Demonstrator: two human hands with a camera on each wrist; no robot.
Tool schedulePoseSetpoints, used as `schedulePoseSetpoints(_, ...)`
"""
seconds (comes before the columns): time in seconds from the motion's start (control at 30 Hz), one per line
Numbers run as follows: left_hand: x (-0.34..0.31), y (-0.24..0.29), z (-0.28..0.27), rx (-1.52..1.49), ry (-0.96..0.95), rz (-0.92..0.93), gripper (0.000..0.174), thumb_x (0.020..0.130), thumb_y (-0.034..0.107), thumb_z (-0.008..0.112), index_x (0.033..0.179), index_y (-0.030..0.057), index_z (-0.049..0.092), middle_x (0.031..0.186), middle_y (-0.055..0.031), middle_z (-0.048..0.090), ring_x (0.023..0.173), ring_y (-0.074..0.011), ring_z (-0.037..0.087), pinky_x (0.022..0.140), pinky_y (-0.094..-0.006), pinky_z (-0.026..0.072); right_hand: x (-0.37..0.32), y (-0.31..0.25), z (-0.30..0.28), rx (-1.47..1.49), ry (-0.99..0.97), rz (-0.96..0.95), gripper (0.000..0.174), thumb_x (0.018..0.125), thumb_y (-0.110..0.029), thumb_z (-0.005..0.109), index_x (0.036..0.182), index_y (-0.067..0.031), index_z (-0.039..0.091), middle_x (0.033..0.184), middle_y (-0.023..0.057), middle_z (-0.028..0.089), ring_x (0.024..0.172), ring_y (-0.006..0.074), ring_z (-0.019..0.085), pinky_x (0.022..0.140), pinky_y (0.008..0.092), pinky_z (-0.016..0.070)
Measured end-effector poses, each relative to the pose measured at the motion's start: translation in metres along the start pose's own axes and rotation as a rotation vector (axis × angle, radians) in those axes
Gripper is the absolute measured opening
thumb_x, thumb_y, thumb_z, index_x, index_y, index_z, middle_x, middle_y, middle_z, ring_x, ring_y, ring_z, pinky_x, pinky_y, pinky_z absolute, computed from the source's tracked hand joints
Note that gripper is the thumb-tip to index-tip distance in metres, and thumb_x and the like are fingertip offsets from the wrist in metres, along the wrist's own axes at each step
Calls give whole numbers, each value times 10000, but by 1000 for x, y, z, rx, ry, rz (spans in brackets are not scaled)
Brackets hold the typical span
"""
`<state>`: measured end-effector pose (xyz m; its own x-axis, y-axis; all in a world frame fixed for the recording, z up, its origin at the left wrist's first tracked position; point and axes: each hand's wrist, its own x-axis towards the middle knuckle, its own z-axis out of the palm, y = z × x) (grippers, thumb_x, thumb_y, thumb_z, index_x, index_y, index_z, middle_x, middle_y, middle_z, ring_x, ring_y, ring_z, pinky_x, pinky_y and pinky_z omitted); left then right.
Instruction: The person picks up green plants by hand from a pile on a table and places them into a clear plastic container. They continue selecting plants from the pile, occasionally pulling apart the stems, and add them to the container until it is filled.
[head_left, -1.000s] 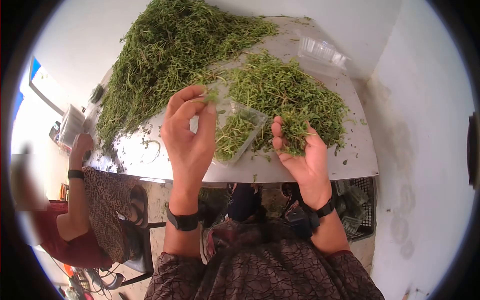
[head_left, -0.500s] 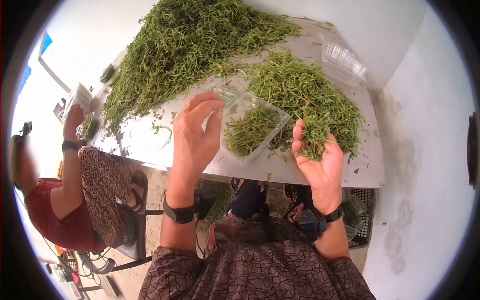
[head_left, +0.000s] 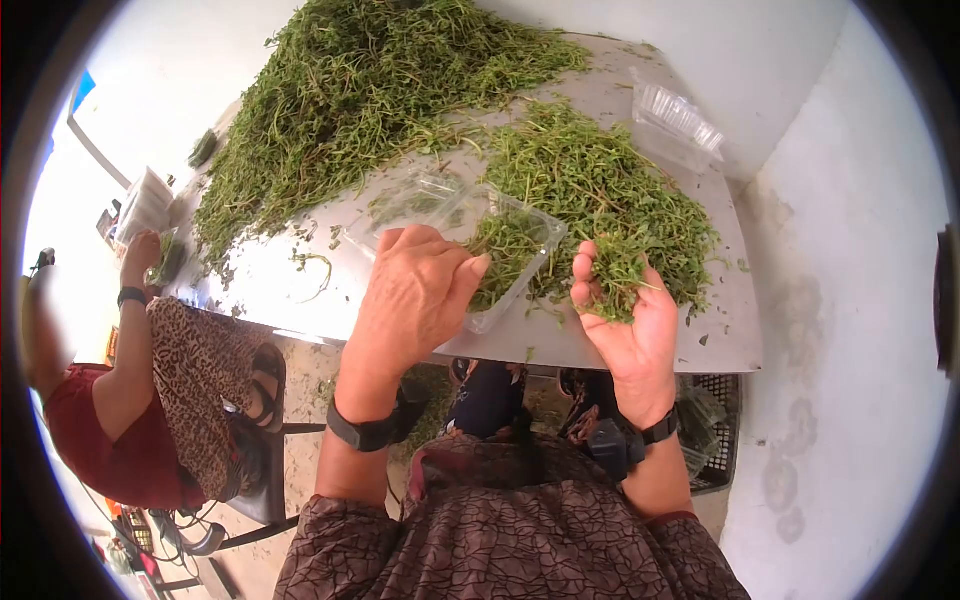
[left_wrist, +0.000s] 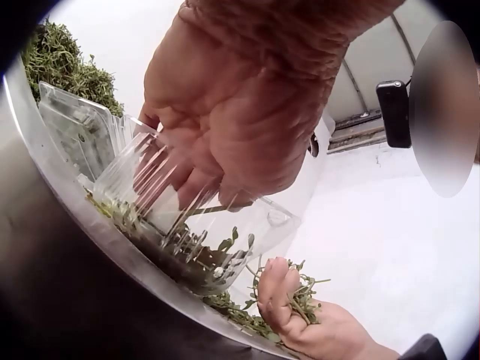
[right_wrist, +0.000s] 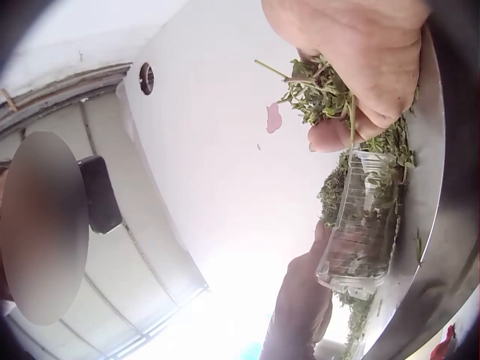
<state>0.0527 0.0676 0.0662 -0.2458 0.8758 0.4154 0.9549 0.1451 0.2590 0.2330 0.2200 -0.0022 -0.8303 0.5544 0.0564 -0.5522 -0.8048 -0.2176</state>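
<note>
My left hand reaches into a clear plastic box at the table's near edge. In the left wrist view its fingers show through the ribbed wall, and a thin green sprig lies at thumb and fingertips. Leafy green stems cover the box's bottom. To the right, palm up, my right hand holds a small bunch of the same greens in curled fingers. The box's open lid extends to its left. Directly behind the box and right hand spreads a loose pile of greens.
A larger heap of greens fills the table's far left. Empty clear boxes stand nested at the back right, near the wall. Another person sits at the left by the table. A black crate holding clear boxes stands under the right side.
My left hand, which pinched a sprig above the box a second ago, has moved right and down into the box. The right hand keeps its bunch. The head view has shifted slightly.
</note>
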Motion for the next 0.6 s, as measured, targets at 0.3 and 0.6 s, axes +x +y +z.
schedulePoseSetpoints(0.3, 5, 29, -7, -58, 229, 61, 226, 785, 5, 680, 1008, 16, 709, 996, -135, 713, 1004, -315, 632, 893, -407, 467, 1, 2, 4, -17, 35, -11, 407, 1038, -270, 413, 1215, 67, 558, 1161, 200, 650, 1044, 307, 660, 884, 423, 563)
schedulePoseSetpoints(0.6, 26, 79, 28, -357, 277, 241, 280, 735, -17, 703, 1011, 19, 677, 961, -125, 637, 875, -322, 618, 756, -405, 508, -14, 15, 29, -532, 138, -272, 347, 1044, -285, 422, 1153, -3, 592, 1130, 124, 645, 1029, 230, 626, 889, 363, 525)
